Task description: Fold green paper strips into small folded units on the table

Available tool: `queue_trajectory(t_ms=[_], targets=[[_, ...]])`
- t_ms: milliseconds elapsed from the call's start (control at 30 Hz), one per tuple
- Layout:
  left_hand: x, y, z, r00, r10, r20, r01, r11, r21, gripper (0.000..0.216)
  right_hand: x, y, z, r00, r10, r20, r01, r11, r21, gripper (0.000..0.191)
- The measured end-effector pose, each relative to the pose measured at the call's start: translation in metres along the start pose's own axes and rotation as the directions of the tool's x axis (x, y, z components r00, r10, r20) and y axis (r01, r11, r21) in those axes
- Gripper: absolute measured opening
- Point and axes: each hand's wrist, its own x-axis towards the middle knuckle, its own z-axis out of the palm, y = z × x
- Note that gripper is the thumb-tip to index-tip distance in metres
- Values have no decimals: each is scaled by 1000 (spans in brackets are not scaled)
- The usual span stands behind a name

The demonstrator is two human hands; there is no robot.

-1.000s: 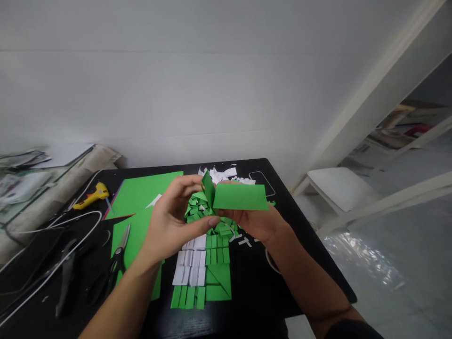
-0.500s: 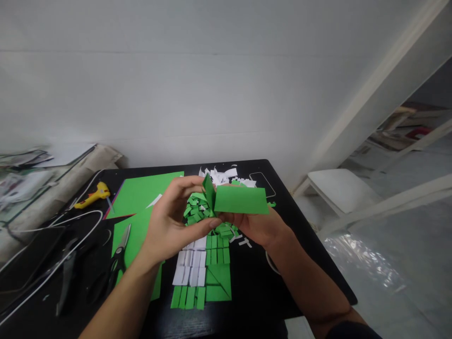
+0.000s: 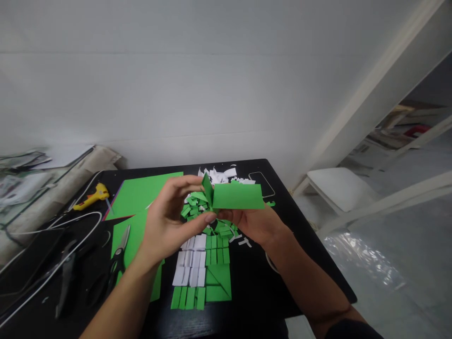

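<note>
Between both hands, above the black table, is a folded piece of green paper [image 3: 238, 196] with one flap standing up and a wider flap reaching right. My left hand [image 3: 173, 216] pinches its left end, the thumb below and the fingers behind the upright flap. Under the wide flap, my right hand [image 3: 259, 223] grips the paper from below; some of its fingers are hidden. Beneath the hands lie rows of folded white paper pieces [image 3: 190, 261] and folded green paper pieces [image 3: 217, 249]. A heap of small green pieces [image 3: 194, 207] sits just behind my left hand.
Black-handled scissors [image 3: 119, 254] lie on green sheets [image 3: 136, 235] at the left. A yellow glue gun [image 3: 93, 197] and white cables [image 3: 77, 216] are farther left. White paper scraps [image 3: 219, 175] are piled at the back of the table [image 3: 257, 282]. A white chair [image 3: 335, 188] stands at right.
The folded green paper has shifted slightly left and up, together with both hands. Both hands keep their hold; the things on the table look the same.
</note>
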Motion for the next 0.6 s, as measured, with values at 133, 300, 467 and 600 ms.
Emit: queue_trajectory(t_ms=[133,300,467,600], targets=[[2,4,-2,999,14,48,-14,1000,16,56,0,-1,-2,997,-63,-36,61,997,-49,28],[6,16,-6,998,-37,49,33,997,67,24,-11,0,0,859,-511,-47,450,794,-408,28],[11,23,-12,988,37,151,-70,973,219,14,-21,4,-1,741,-653,155,583,512,-631,20],[12,25,-15,966,141,217,-196,945,261,22,-21,4,-3,700,-681,215,626,439,-645,20]])
